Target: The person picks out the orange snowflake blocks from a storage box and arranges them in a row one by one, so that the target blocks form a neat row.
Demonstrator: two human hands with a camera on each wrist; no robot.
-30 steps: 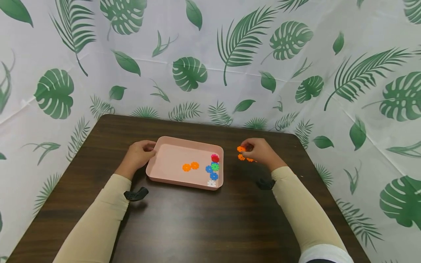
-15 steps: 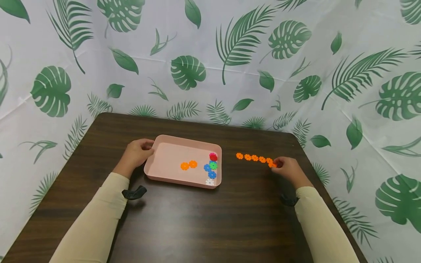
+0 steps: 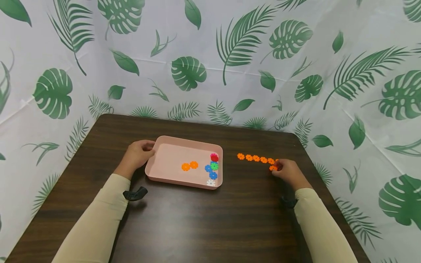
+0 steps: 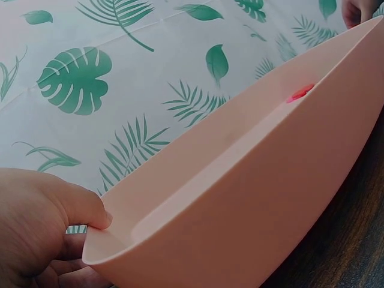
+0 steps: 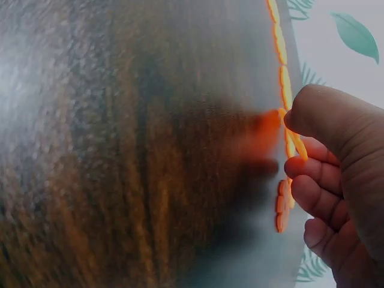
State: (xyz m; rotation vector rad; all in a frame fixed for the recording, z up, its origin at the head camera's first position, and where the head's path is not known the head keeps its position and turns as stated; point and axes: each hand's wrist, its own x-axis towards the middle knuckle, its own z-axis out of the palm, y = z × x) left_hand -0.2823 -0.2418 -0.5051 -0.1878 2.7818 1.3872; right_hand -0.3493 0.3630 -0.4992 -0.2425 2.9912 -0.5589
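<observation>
My left hand (image 3: pixel 135 156) grips the left rim of a pink tray (image 3: pixel 154 179); in the left wrist view the thumb (image 4: pixel 90 207) lies over the rim and the fingers are outside. At the right, my right hand (image 3: pixel 291 174) pinches an orange flower-shaped disc (image 3: pixel 272 168) between thumb and fingers. In the right wrist view this disc (image 5: pixel 298 141) is tilted, close beside the row. Several like orange discs (image 3: pixel 256 158) lie in a row on the table, its right end partly hidden by the hand.
Inside the tray two orange discs (image 3: pixel 189 166) lie near the middle. Along its right side are red (image 3: pixel 214 158), green (image 3: pixel 214 166), blue (image 3: pixel 213 175) and white (image 3: pixel 211 182) discs. A leaf-patterned cloth (image 3: pixel 197 84) stands behind the dark wooden table (image 3: pixel 197 226).
My right hand has carried an orange disc from above the row's left end to its right end, then shifted slightly there. The left hand stays on the tray.
</observation>
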